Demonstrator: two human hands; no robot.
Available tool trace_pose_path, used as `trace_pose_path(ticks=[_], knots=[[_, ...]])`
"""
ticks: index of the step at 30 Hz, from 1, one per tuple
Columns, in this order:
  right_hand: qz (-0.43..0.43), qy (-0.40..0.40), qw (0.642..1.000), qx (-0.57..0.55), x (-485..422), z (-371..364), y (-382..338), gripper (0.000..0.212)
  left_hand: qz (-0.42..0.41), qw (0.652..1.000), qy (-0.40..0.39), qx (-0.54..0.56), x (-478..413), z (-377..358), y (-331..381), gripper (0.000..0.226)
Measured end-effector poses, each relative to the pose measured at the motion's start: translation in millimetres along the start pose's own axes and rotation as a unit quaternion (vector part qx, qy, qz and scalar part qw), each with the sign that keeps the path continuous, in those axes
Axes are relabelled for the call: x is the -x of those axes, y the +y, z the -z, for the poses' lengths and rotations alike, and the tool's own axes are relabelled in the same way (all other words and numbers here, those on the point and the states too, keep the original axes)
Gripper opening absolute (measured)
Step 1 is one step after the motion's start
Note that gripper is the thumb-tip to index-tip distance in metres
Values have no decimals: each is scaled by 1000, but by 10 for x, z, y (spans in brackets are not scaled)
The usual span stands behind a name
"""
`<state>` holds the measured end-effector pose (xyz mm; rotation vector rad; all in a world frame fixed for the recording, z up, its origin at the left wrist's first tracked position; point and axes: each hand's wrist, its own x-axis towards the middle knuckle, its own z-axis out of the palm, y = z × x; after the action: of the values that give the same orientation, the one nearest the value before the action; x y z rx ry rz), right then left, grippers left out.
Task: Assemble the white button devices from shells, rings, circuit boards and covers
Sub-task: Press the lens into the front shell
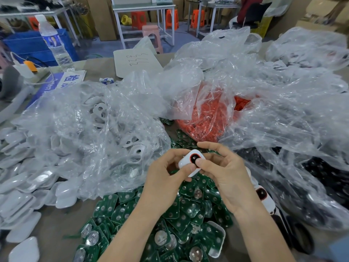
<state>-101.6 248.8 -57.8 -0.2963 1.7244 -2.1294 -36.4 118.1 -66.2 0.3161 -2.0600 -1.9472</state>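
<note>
Both hands meet in the middle, low over the bench (54, 220). Between them is one white button device (184, 163). It is held up in the air, just above a big heap of green circuit boards (181, 210).

The left hand (164, 178) grips the device from the left side and from below. Its fingers (174, 154) curl round the far edge, and its thumb lies on the white near corner. The right hand (224, 173) pinches the device from the right. Its thumb presses on the black round spot in the middle, and its first finger arches over the top. A red ring (191, 154) shows round that black spot.

To the left is a clear bag of white shells (98, 114), with loose white covers (22, 186) spilled beside it. Behind the hands is a clear bag of orange rings (205, 118). To the right, a bag holds black parts (324, 173). Another device with a red ring (264, 197) lies just right of the right wrist. A water bottle (54, 42) stands far back on the left.
</note>
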Motion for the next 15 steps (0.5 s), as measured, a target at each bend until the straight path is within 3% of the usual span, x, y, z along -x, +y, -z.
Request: trace_pose_path(ticks=[10, 15], knots=[[-24, -43, 994, -97, -9, 37, -22, 28, 39, 998, -20, 53, 5, 7, 36, 14], [-49, -88, 979, -179, -32, 58, -1, 31, 47, 987, -59, 142, 17, 32, 76, 13]])
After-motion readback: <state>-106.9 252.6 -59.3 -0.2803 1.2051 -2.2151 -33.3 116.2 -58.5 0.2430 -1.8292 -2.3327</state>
